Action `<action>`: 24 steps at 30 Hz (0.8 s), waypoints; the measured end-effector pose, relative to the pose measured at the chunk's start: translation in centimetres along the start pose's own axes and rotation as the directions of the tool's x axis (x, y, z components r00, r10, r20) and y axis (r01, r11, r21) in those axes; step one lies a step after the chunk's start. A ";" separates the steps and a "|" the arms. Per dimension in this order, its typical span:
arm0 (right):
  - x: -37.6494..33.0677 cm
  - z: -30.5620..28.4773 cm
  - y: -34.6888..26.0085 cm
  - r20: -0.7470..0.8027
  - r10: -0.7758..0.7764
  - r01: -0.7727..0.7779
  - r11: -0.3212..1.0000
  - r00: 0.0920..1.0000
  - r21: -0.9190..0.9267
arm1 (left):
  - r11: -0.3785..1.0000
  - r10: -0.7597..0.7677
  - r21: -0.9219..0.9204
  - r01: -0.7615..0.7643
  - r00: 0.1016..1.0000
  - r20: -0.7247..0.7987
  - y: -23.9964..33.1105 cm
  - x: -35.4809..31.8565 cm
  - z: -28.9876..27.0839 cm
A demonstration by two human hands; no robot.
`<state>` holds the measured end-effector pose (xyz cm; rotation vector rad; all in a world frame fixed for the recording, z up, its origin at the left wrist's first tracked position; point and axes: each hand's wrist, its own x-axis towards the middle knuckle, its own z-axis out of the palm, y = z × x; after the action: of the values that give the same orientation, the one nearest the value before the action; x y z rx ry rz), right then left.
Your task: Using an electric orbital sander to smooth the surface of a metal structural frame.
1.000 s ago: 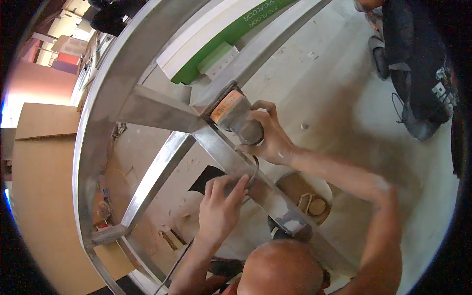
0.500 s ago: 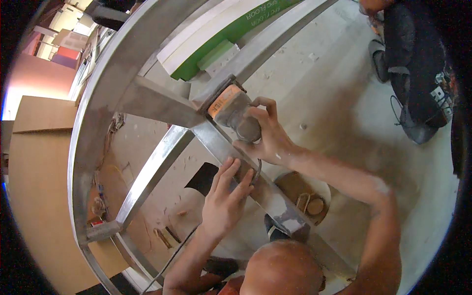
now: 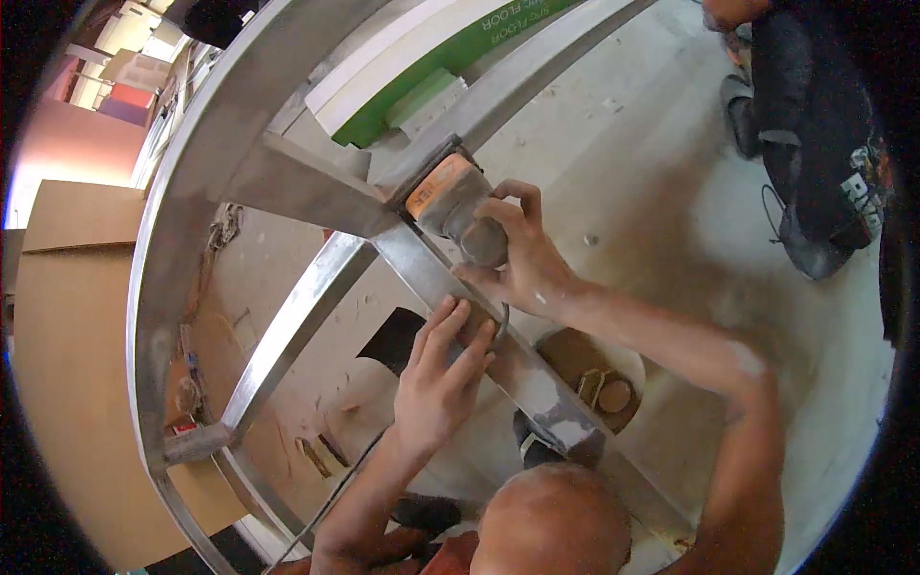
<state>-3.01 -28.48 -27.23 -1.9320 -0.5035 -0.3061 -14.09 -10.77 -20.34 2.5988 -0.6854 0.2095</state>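
Note:
My right hand (image 3: 527, 254) grips the rounded grey end of a dusty orange and grey power sander (image 3: 453, 199). The sander's dark flat pad is pressed against a bar of the metal frame (image 3: 419, 265), near the joint where several bars meet. My left hand (image 3: 439, 369) lies on the same bar, closer to me, with its fingers spread over the metal and its thumb hidden. A dark cord (image 3: 504, 324) curves out beside the left fingertips. Bare metal shines on parts of the frame, while other parts are dull grey.
A green and white long box (image 3: 383, 110) lies beyond the frame. Dark trousers and shoes (image 3: 810, 144), apparently another person's, are at the right. My bare knee (image 3: 554, 522) is close below the bar. Brown boards (image 3: 77, 383) stand at the left. Scraps lie on the dusty floor.
The view has shifted slightly. My right hand and the sander stay at nearly the same spot by the joint, and my left hand remains on the bar.

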 end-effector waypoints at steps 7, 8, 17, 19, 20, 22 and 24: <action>-0.8 -0.1 1.1 0.083 0.021 -0.019 1.000 0.996 -0.022 | 1.000 0.009 0.011 -0.009 1.000 0.004 0.0 0.1 0.1; -0.7 -0.1 1.1 0.082 0.020 -0.018 1.000 0.996 -0.019 | 1.000 0.009 0.014 -0.009 1.000 0.005 0.0 0.1 0.1; -0.2 -0.3 0.2 0.054 -0.042 0.041 0.999 0.998 0.023 | 1.000 0.013 -0.014 -0.013 1.000 -0.013 -0.2 0.0 0.3; -0.5 0.0 0.7 0.092 0.038 -0.046 0.995 0.995 0.086 | 1.000 0.014 0.008 -0.014 1.000 -0.011 -0.1 0.1 0.1; -0.5 0.1 0.8 0.088 0.028 -0.036 0.995 0.996 0.093 | 1.000 0.016 0.021 -0.015 1.000 -0.015 -0.3 0.0 0.1; -0.7 0.1 1.0 0.114 0.101 -0.109 0.992 0.988 0.061 | 1.000 0.008 0.020 -0.008 1.000 -0.007 -0.5 -0.2 0.7; -0.5 -0.1 0.6 0.076 0.038 -0.041 0.999 0.996 0.033 | 1.000 0.004 0.017 -0.004 1.000 -0.017 -0.2 -0.2 0.8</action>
<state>-3.19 -28.92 -27.90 -1.9235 -0.5162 -0.1983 -14.14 -10.90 -21.13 2.6088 -0.6861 0.2394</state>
